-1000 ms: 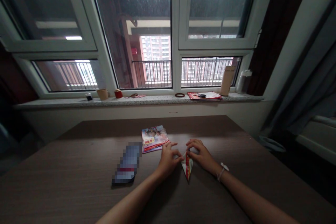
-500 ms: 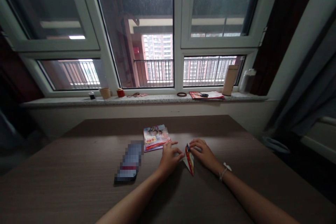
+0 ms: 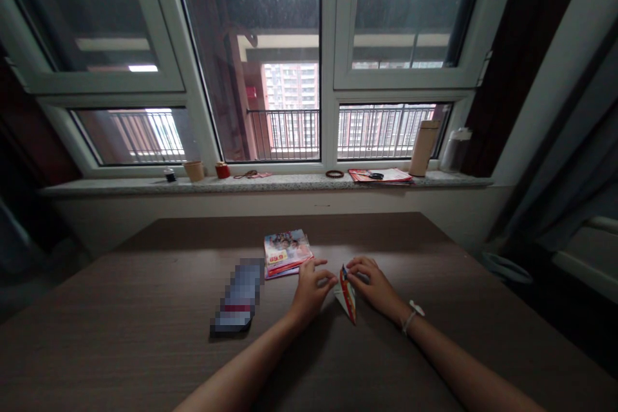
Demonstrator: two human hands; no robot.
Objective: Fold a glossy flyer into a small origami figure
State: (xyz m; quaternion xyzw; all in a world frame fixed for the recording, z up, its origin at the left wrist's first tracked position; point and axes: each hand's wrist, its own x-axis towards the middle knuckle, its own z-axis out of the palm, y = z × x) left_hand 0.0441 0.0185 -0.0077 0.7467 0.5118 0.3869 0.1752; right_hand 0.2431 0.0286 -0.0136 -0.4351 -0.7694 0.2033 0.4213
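A small folded piece of printed paper (image 3: pixel 348 296), narrow and pointed toward me, lies on the brown table (image 3: pixel 145 341) between my hands. My left hand (image 3: pixel 311 290) pinches its left side, fingers curled. My right hand (image 3: pixel 374 283) holds its upper right edge with bent fingers; a white band circles that wrist. Both forearms rest low over the table.
A stack of colourful leaflets (image 3: pixel 286 252) lies just beyond my left hand, and a dark phone-like object (image 3: pixel 239 296) lies to the left. On the windowsill (image 3: pixel 120 187) stand a cup (image 3: pixel 194 170), a red pot (image 3: pixel 223 170), papers (image 3: pixel 381 175) and a tall flask (image 3: pixel 422 147).
The folded paper has shifted slightly right and turned, its red face now showing more. Both hands stay on it, hardly moved.
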